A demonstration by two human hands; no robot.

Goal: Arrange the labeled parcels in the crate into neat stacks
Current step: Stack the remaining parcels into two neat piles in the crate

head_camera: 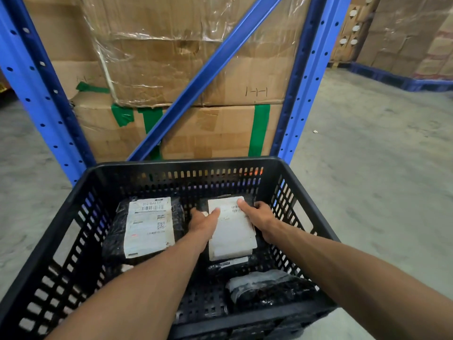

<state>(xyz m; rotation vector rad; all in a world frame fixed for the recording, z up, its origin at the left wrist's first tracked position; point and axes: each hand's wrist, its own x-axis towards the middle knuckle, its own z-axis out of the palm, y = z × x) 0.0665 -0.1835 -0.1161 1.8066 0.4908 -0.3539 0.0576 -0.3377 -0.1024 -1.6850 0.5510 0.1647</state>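
A black slotted plastic crate [301, 192] stands on the floor in front of me. Inside, at the back right, lies a black-wrapped parcel with a white label [232, 236]. My left hand [203, 224] grips its left edge and my right hand [259, 219] grips its right edge, thumbs on the label. It rests on top of another labeled parcel [230, 265]. To the left lies a black parcel with a printed barcode label [149, 224]. A further black parcel [269, 290] wrapped in shiny film sits at the front right of the crate.
A blue steel rack upright [41, 94] and diagonal brace [206, 77] stand right behind the crate, with taped cardboard cartons [196, 131] stacked behind them. Grey concrete floor [367, 155] spreads to the right. More cartons [404, 33] stand on a blue pallet at the far right.
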